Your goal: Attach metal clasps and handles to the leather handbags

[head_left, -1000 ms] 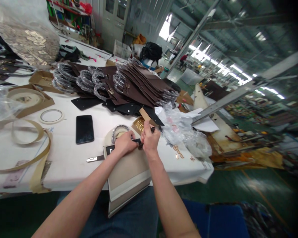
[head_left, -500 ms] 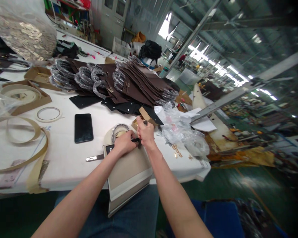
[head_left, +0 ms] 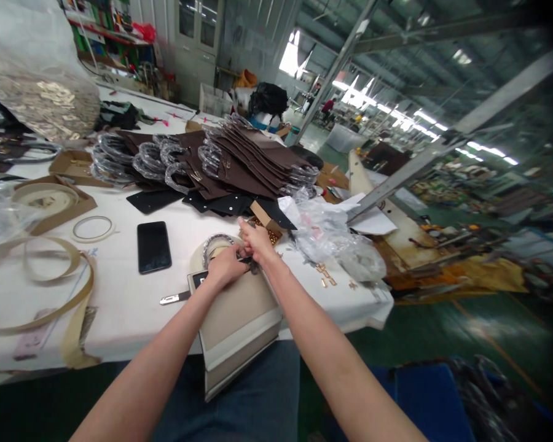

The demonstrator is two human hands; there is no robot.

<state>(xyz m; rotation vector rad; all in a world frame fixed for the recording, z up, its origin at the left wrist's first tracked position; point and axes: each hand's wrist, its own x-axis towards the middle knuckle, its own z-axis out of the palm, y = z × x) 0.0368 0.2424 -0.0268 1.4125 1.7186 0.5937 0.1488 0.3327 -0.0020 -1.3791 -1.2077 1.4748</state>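
far left there's a big clear sack of metal pieces (head_left: 58, 110) slumped on the table, then a roll of cream tape (head_left: 46, 199) in a cardboard tray, with loose tan webbing (head_left: 88, 288) trailing over the table edge. next along, a thin tape roll (head_left: 92, 240) lying flat and a black phone (head_left: 153, 247), screen dark.

then the main thing, a beige handbag (head_left: 239, 313): top edge on the table, lower end hanging off toward the lap, a dark strap with a metal tip (head_left: 172, 298) poking out its left side. left hand (head_left: 228, 267) is on that top edge, thumb and fingers closed on it by the wrapped handle (head_left: 207, 247). right hand (head_left: 258, 240) is just beside it, fingers curled round a small dark tool (head_left: 254, 267), mostly hidden so can't tell what kind.

my read: the step in hand is close work on the top edge, left steadying, right working the tool. imo that calls for a firm left grip, thumb clear of the tip, tool kept straight.

just past the right hand: an open small cardboard box (head_left: 265, 216), then crumpled clear plastic (head_left: 336, 239) with loose gold fittings (head_left: 323, 270) in front.
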